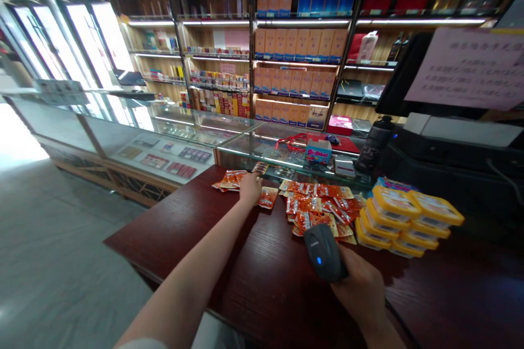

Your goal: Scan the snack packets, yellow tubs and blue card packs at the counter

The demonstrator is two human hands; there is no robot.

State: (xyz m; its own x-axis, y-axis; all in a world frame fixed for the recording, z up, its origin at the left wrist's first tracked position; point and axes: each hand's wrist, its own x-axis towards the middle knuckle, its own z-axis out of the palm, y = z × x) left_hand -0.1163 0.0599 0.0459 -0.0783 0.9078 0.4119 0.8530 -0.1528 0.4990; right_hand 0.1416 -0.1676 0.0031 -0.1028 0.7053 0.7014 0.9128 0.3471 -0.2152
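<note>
One black barcode scanner (pixel 323 253), taken as clock centre; blue light lit on its back. The person's right hand (pixel 362 286) grips its handle firmly, approaching from 4 o'clock. Black cord (pixel 399 319) runs off near the wrist, toward 5 o'clock.

Left hand (pixel 250 190) stretched out at 10 o'clock, back of hand uppermost, low among the packets. Fingertips hidden; whether it pinches anything can't be told.

Around the left hand: small heap of orange packets (pixel 231 179) at its 9 o'clock, just beside; single orange packet (pixel 268 198) at its 4 o'clock, lying flat on the dark red-brown counter (pixel 254 267).

From the scanner again: large spread of orange packets (pixel 305 204) at 12 o'clock, overlapping, near edge partly covered by the scanner. Stacked yellow-lidded tubs (pixel 395 204) between 2 and 3 o'clock, beside the spread. Beyond, at 12 o'clock, pink-and-blue box (pixel 318 151) by the glass display case (pixel 262 147). Pink notice (pixel 466 68) between 1 and 2 o'clock, on a black monitor (pixel 403 73).
</note>
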